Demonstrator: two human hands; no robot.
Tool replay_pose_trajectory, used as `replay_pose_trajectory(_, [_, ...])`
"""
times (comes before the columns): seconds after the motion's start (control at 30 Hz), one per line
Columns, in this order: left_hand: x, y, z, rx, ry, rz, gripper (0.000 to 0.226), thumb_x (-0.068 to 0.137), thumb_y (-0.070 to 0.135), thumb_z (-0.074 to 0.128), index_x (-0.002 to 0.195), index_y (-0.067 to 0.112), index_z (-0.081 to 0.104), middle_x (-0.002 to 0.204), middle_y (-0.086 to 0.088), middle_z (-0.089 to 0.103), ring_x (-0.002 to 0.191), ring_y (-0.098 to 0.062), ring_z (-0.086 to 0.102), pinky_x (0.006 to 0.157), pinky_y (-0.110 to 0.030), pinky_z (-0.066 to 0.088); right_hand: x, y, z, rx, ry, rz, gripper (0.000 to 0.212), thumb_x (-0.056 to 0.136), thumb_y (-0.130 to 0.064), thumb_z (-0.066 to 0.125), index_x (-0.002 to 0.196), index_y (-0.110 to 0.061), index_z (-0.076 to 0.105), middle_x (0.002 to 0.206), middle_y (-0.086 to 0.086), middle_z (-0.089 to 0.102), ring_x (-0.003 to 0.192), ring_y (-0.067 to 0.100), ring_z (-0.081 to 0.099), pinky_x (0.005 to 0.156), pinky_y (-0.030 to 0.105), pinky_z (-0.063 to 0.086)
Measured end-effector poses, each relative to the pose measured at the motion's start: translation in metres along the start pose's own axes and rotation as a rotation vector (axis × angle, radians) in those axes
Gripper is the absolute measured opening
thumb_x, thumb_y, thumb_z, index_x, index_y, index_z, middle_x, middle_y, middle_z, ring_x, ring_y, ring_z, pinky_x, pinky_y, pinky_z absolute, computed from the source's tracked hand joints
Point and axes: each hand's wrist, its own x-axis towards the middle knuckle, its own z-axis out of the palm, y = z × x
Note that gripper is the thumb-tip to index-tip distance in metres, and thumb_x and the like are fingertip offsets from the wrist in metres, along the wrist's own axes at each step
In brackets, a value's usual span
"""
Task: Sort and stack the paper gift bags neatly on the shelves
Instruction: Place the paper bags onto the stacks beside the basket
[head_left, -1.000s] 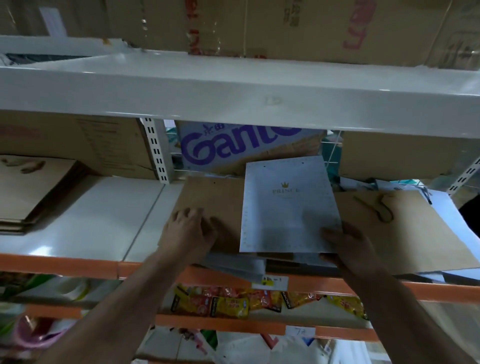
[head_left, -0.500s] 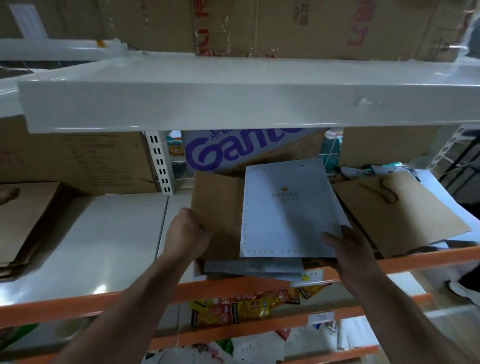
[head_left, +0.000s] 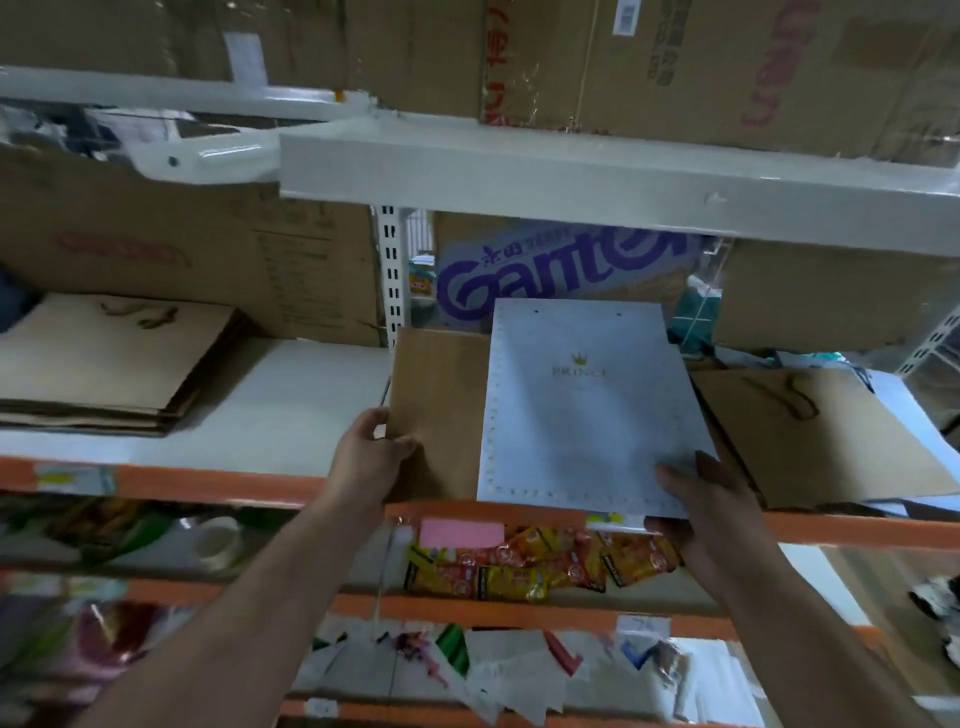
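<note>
The white PRINCE gift bag (head_left: 587, 415) lies flat on a brown kraft bag (head_left: 436, 405) at the front of the white shelf (head_left: 291, 400). Person's right hand (head_left: 698, 499) pinches its near right corner, thumb on top; left hand (head_left: 370, 451) grips the kraft bag's left edge. Another brown bag with rope handles (head_left: 815, 441) sits just to the right, a stack of brown bags (head_left: 114, 358) well off to the left, snack packets (head_left: 524, 566) one shelf down.
</note>
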Motion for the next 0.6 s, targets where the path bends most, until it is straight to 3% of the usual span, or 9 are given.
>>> replay_pose_trajectory(0.1, [-0.038,-0.017,-0.024,-0.026,0.069,0.000,0.032,0.096,0.001,0.059,0.120,0.021,0.058,0.105,-0.012,0.069,0.088,-0.031,0.068,0.065,-0.038,0.056,-0.021,0.006,0.004,0.038,-0.062,0.000,0.027,0.095,0.001,0.054,0.113,-0.017,0.064,0.099,0.002,0.072,0.082,0.020,0.069,0.053,0.027,0.054])
replay_pose_trajectory(0.17, [-0.063,-0.028,-0.041,-0.034,0.118,0.002,0.031,0.096,-0.001,0.058,0.120,0.019,0.058,0.105,-0.012,0.069,0.087,-0.032,0.066,0.070,-0.041,0.057,-0.031,0.019,0.007,0.038,-0.099,0.037,0.028,0.096,0.000,0.056,0.118,-0.015,0.063,0.108,0.005,0.074,0.092,0.023,0.073,0.072,0.036,0.060])
replay_pose_trajectory(0.23, [-0.085,-0.037,-0.060,-0.003,0.166,-0.001,0.030,0.095,0.001,0.061,0.118,0.019,0.061,0.108,-0.009,0.070,0.091,-0.030,0.067,0.084,-0.047,0.058,-0.043,0.031,0.014,0.013,-0.127,0.083,0.026,0.096,-0.003,0.056,0.117,-0.015,0.063,0.112,0.008,0.074,0.099,0.028,0.072,0.087,0.047,0.057])
replay_pose_trajectory(0.3, [-0.105,-0.043,-0.081,0.020,0.202,-0.005,0.026,0.095,0.005,0.062,0.114,0.023,0.061,0.107,-0.003,0.069,0.096,-0.027,0.067,0.093,-0.050,0.055,-0.055,0.040,0.025,0.004,-0.156,0.102,0.025,0.097,-0.001,0.054,0.114,-0.017,0.064,0.109,0.006,0.075,0.097,0.027,0.073,0.087,0.046,0.057])
replay_pose_trajectory(0.43, [-0.129,-0.049,-0.118,0.007,0.270,-0.013,0.027,0.097,0.009,0.061,0.120,0.024,0.057,0.111,0.001,0.067,0.101,-0.027,0.065,0.094,-0.053,0.054,-0.074,0.054,0.047,-0.021,-0.201,0.135,0.026,0.097,0.000,0.053,0.117,-0.015,0.063,0.106,0.003,0.076,0.088,0.021,0.075,0.067,0.033,0.059])
replay_pose_trajectory(0.53, [-0.136,-0.052,-0.142,-0.045,0.297,-0.012,0.024,0.099,0.009,0.060,0.116,0.026,0.056,0.107,0.001,0.066,0.097,-0.027,0.065,0.088,-0.050,0.056,-0.083,0.060,0.066,-0.075,-0.230,0.139,0.032,0.098,-0.005,0.055,0.129,-0.014,0.059,0.118,0.007,0.071,0.101,0.028,0.071,0.077,0.040,0.057])
replay_pose_trajectory(0.6, [-0.136,-0.055,-0.159,-0.058,0.319,-0.009,0.023,0.098,0.009,0.060,0.108,0.030,0.057,0.106,-0.001,0.065,0.095,-0.027,0.064,0.086,-0.051,0.057,-0.088,0.059,0.084,-0.116,-0.258,0.117,0.030,0.099,-0.006,0.055,0.127,-0.014,0.060,0.116,0.006,0.072,0.102,0.027,0.070,0.085,0.044,0.056])
